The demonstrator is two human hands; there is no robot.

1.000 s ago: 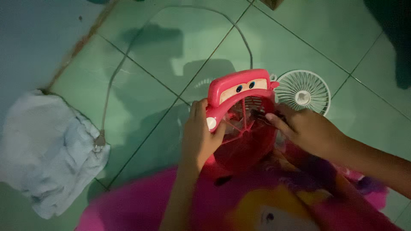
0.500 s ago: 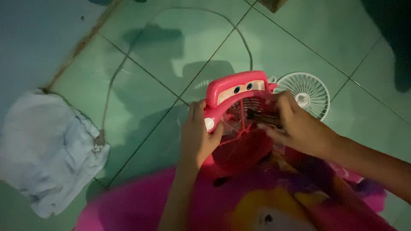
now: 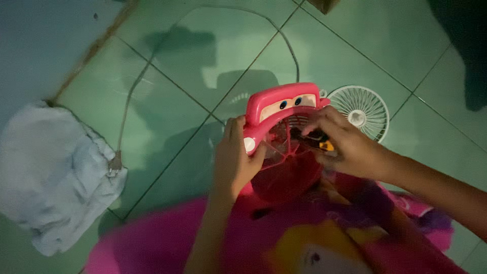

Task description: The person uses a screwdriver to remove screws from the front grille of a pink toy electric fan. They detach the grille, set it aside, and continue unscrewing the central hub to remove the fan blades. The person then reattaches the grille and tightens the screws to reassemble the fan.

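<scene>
Left of the red fan housing (image 3: 284,137), a pale cloth (image 3: 50,177), cut off at the frame edge. My left hand (image 3: 234,160) grips the housing's left side; it stands upright over my lap. My right hand (image 3: 345,144) pinches a small dark tool (image 3: 319,138), mostly hidden. Right: white grille (image 3: 361,110).
</scene>
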